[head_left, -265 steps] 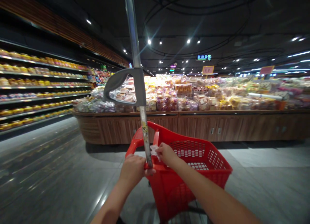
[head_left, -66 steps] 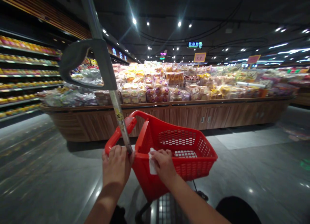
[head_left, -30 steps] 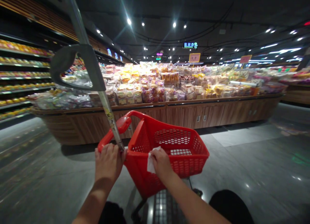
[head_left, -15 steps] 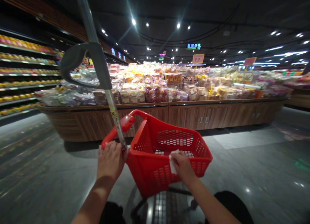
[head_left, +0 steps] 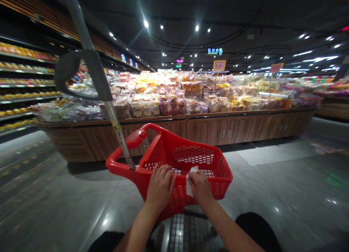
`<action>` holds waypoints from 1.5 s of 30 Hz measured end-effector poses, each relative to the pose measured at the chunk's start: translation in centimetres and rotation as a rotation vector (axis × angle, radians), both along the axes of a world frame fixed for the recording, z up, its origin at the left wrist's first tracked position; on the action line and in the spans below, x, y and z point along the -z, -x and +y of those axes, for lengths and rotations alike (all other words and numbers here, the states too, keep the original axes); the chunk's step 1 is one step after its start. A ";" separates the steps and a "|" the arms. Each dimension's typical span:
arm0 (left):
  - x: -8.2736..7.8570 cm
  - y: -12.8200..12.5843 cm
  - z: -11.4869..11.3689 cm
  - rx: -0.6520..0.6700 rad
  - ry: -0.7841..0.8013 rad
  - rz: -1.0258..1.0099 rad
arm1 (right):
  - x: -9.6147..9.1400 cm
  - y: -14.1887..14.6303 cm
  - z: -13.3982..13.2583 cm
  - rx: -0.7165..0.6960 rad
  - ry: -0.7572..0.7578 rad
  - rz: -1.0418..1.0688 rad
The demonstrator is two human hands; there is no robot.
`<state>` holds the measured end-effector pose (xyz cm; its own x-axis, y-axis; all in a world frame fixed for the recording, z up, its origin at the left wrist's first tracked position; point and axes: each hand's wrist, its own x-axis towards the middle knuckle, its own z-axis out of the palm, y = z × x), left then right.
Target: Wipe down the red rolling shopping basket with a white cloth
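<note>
A red plastic shopping cart (head_left: 191, 144) stands right in front of me, its perforated basket showing nothing inside. My left hand (head_left: 160, 184) lies over the basket's near rim, fingers stretched forward and thumb beside them. Just to its right, my right hand (head_left: 200, 186) pinches a crumpled white tissue (head_left: 190, 184) against the same rim. Rising from the corner by the red cart handle (head_left: 120, 166) is a metal pole (head_left: 116, 124), which carries a grey loop-shaped grip (head_left: 102, 77).
Behind the cart runs a long wood-panelled display counter (head_left: 207, 130) heaped with bagged packaged foods (head_left: 171, 95). Stocked shelves (head_left: 27, 84) line the left side. A price sign (head_left: 219, 65) stands above the goods. Grey tiled floor (head_left: 81, 204) surrounds the cart.
My left hand has left the cart handle by the pole and moved right onto the basket's near rim. My right hand keeps the tissue at the rim. The view has shifted slightly right.
</note>
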<state>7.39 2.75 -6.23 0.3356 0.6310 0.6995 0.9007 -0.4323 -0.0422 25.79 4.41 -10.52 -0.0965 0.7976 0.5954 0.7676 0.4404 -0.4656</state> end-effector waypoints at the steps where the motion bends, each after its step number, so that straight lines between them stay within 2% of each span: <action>1: 0.4 -0.8 0.6 -0.058 0.016 0.006 | 0.0 -0.1 0.0 -0.015 0.000 -0.013; 4: 1.1 -1.4 1.9 -0.167 0.045 0.052 | 0.7 -3.2 -0.1 0.012 0.007 -0.052; 8: 1.2 0.0 2.5 -0.153 0.063 0.099 | 2.8 -10.6 -0.5 0.175 0.006 -0.093; 11: 1.2 0.6 2.7 -0.158 0.076 0.135 | 3.7 -13.5 -0.9 0.285 0.021 -0.112; 14: 1.2 0.7 2.9 -0.194 0.073 0.181 | 3.5 -11.5 -0.9 0.315 0.046 -0.091; 19: 0.9 1.6 2.9 -0.190 0.054 0.229 | 1.6 -5.0 -0.7 0.176 0.030 -0.050; 21: 0.8 2.6 2.7 -0.190 0.056 0.264 | 1.3 -4.7 -1.0 0.120 0.028 -0.058; 23: 0.6 3.7 2.6 -0.201 0.064 0.292 | 1.6 -6.2 -1.7 0.085 0.024 -0.060; 26: 0.6 5.2 2.6 -0.222 0.067 0.305 | 2.6 -9.0 -2.7 0.122 0.015 -0.036; 28: 0.8 6.0 2.6 -0.234 0.065 0.312 | 3.2 -9.4 -3.0 0.162 0.014 -0.015; 31: 0.9 6.7 2.8 -0.231 0.061 0.320 | 2.9 -6.7 -2.5 0.159 0.031 0.002; 34: 1.0 7.0 2.9 -0.218 0.060 0.312 | 1.7 -2.7 -1.8 0.097 0.046 -0.018; 36: 0.9 7.3 2.8 -0.209 0.065 0.307 | 1.1 -1.3 -1.6 0.063 0.043 -0.044; 39: 0.8 7.8 2.7 -0.198 0.060 0.295 | 1.2 -2.7 -2.1 0.002 0.042 -0.065; 43: 0.8 8.4 2.6 -0.189 0.054 0.259 | 3.2 -7.7 -3.0 0.015 0.045 -0.058; 45: 0.8 8.6 2.7 -0.187 0.070 0.247 | 4.1 -9.1 -3.1 0.036 0.035 -0.056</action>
<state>-1.19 5.42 -7.07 0.3635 0.7413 0.5643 0.9311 -0.2696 -0.2456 34.85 1.30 -14.66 -0.0999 0.8212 0.5619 0.8078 0.3967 -0.4360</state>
